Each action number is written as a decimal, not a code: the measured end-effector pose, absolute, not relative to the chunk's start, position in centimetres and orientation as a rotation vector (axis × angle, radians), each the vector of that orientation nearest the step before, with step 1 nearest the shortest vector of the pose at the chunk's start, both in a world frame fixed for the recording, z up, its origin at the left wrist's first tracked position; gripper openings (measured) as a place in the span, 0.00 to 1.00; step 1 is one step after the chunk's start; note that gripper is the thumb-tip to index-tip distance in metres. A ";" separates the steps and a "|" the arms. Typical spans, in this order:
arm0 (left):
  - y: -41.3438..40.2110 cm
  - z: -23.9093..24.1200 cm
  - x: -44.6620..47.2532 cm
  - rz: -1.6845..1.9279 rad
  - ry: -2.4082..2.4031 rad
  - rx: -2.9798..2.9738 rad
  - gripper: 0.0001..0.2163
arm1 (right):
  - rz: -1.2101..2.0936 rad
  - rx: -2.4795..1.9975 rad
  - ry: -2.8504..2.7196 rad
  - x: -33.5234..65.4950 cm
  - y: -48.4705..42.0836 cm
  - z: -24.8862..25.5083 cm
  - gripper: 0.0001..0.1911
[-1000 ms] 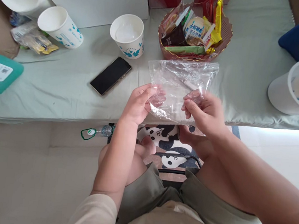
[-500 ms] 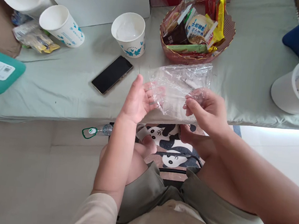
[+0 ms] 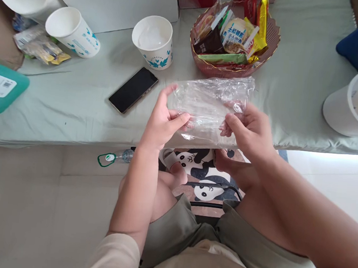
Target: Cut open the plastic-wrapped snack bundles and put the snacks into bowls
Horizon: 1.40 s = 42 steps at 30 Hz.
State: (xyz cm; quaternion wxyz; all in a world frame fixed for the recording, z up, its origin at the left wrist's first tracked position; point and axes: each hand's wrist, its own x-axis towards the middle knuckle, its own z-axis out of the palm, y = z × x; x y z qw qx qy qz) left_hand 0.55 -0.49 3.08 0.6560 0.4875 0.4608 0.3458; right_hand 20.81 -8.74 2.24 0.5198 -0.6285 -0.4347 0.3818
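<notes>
A clear, crinkled plastic bag [image 3: 206, 98] is stretched between my two hands, just above the front edge of the cloth-covered table. My left hand [image 3: 167, 118] pinches its left side with the thumb on top and other fingers beneath; the index finger reaches up along the bag's edge. At the right side, my right hand [image 3: 248, 126] grips the bag between thumb and fingers, which show partly through the film. Behind the bag stands a pinkish ribbed bowl [image 3: 273, 48] of wrapped snacks [image 3: 237, 33]. A black phone [image 3: 133, 90] lies left of my left hand.
A paper cup [image 3: 157, 59] with something clear inside stands behind the phone; another paper cup [image 3: 89, 43] leans farther left. On the left is a green container [image 3: 13, 91], and at the right a white bucket [image 3: 338, 106]. A plastic bottle [image 3: 127, 156] is below the table edge.
My left hand has gone from loosely spread fingers at the bag to pinching its left side with the thumb. The bag is now spread flatter between my hands; my right hand keeps its hold.
</notes>
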 end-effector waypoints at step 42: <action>0.2 2.6 0.7 0.738 0.836 1.450 0.16 | 1.522 -1.434 -1.744 21.5 -8.6 3.0 0.14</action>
